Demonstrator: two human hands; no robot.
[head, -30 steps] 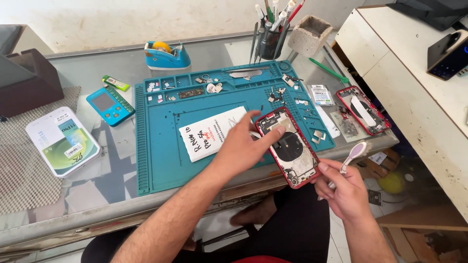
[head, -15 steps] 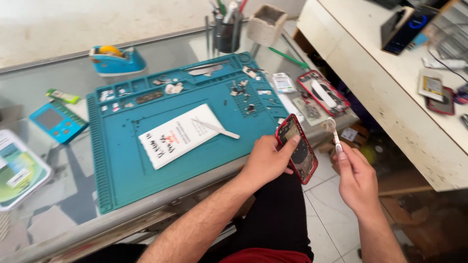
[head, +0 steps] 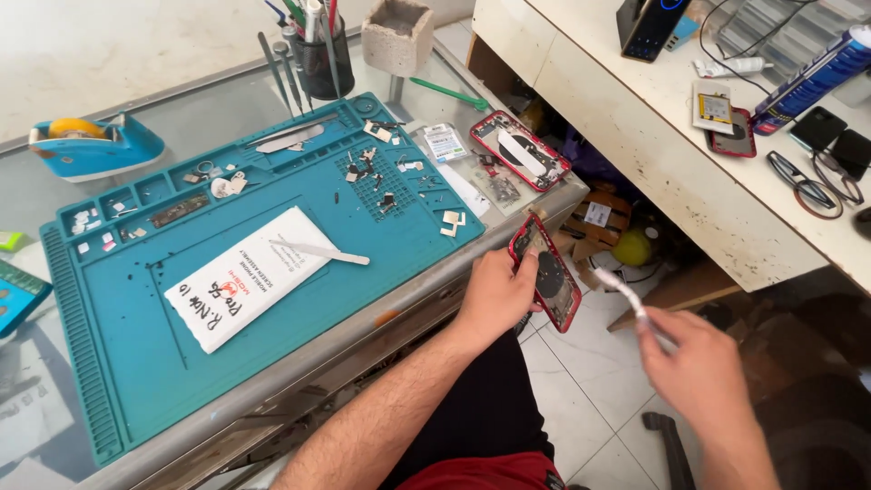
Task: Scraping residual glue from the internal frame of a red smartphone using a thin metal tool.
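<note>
My left hand (head: 497, 295) grips a red phone housing (head: 546, 272), its open inside facing up, held off the table's front right edge above the floor. My right hand (head: 699, 372) is lower and to the right, blurred, pinching a thin white brush-like tool (head: 626, 295) whose tip points toward the housing without touching it. On the table lies a teal repair mat (head: 136, 363) with a white paper sleeve (head: 249, 272) and a flat metal pry tool (head: 318, 252) across it.
A second red phone housing (head: 520, 150) lies at the table's right corner. Small screws and parts sit in the mat's top trays. A blue tape dispenser (head: 95, 145), a black tool cup (head: 322, 59) and a white side counter (head: 689, 136) with phones and glasses surround the area.
The left hand lifted the red housing off the mat and carried it past the table edge. The right hand dropped lower and moved right with its tool. The view shifted right.
</note>
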